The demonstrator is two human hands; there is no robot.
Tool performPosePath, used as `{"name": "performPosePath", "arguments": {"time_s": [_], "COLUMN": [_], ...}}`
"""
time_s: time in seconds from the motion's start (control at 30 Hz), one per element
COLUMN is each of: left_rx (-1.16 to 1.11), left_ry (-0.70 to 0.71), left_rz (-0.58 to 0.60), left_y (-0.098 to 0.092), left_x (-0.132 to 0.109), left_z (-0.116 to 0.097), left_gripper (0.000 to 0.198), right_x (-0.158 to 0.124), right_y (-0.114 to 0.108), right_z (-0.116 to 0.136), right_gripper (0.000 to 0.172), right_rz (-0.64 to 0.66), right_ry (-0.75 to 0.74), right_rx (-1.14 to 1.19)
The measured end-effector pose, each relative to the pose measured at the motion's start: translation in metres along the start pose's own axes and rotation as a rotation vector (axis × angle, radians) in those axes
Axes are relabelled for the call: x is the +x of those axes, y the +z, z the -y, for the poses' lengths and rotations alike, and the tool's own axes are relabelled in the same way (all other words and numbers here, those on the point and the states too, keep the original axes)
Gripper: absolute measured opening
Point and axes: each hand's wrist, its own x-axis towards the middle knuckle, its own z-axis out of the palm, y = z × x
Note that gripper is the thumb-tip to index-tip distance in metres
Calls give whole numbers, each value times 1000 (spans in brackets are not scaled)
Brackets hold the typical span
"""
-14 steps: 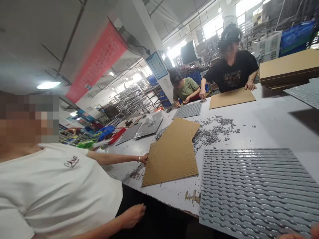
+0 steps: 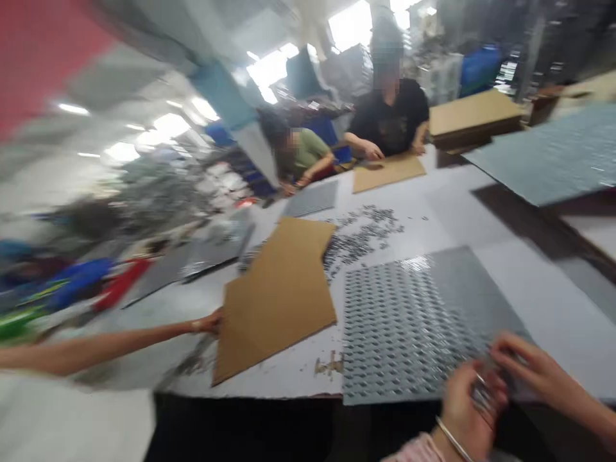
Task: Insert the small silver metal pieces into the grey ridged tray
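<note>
Bare white bench (image 2: 520,282) lies open to the right of the grey dimpled plastic tray (image 2: 409,314), up to the raised grey sheet (image 2: 543,160) overhanging the far right; left of the tray, the brown corrugated cardboard sheet (image 2: 279,295) covers the surface, a co-worker's hand (image 2: 209,321) at its left edge; beyond both, a scatter of small grey metal parts (image 2: 360,237) blocks the middle.

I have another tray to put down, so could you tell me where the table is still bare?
Bare white table lies right of the grey tray, up to the shadowed raised sheet. A narrower strip runs behind the scattered metal parts toward the far cardboard. The middle is crowded: near cardboard, parts, tray. Both hands, left and right, sit at the tray's near corner.
</note>
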Motion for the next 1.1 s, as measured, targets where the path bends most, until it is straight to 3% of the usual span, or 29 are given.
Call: {"name": "performPosePath", "arguments": {"time_s": [0.03, 0.17, 0.33, 0.53, 0.87, 1.0, 1.1], "left_rx": [49, 102, 171, 161, 152, 125, 96], "left_ry": [-4, -164, -210, -215, -204, -184, -161], "left_rz": [-21, 2, 50, 37, 14, -44, -75], "left_y": [1, 0, -3, -2, -3, -2, -1], "left_x": [-4, 1, 1, 0, 1, 5, 8], "left_z": [-3, -16, -18, -18, -15, -14, -15], "left_gripper": [24, 23, 33, 22, 21, 24, 21], "right_x": [0, 12, 23, 34, 45, 45, 40], "right_y": [-5, -26, -39, -26, -2, -1, -4], "right_z": [-4, -32, -43, -36, -28, -28, -21], "right_gripper": [36, 30, 10, 8, 9, 8, 6], "right_rz": [41, -114, -102, 24, 37, -1, -44], "right_ry": [33, 140, 75, -3, 42, 66, 27], "right_rx": [15, -63, -292, -431, -643, -622, -456]}}
